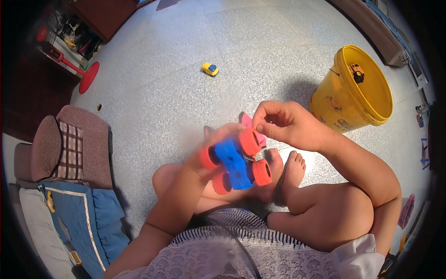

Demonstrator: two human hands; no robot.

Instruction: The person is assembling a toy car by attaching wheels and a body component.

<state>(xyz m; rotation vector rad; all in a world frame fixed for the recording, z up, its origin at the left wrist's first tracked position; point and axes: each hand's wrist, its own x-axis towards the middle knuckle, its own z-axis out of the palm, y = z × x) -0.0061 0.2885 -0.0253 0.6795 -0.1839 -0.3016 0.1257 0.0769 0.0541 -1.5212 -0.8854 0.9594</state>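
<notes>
Toy car [231, 156] clamped in left grip [218, 135]; right grip [291, 124] unclear; speckled floor [158, 93], yellow bucket [337, 95].

The toy vehicle [231, 160] is in the left grip [214, 138], and the right grip [290, 124] is just beside its far right wheel. Before them, on the floor [153, 107], there is a small car [210, 69]. To the right stands a bucket [327, 95], with another toy [357, 73] inside. The seat [95, 153] is at the left.

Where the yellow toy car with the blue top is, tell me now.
The yellow toy car sits on the floor, upper middle of the head view, left of the yellow bucket and farther out than the right hand.
</notes>
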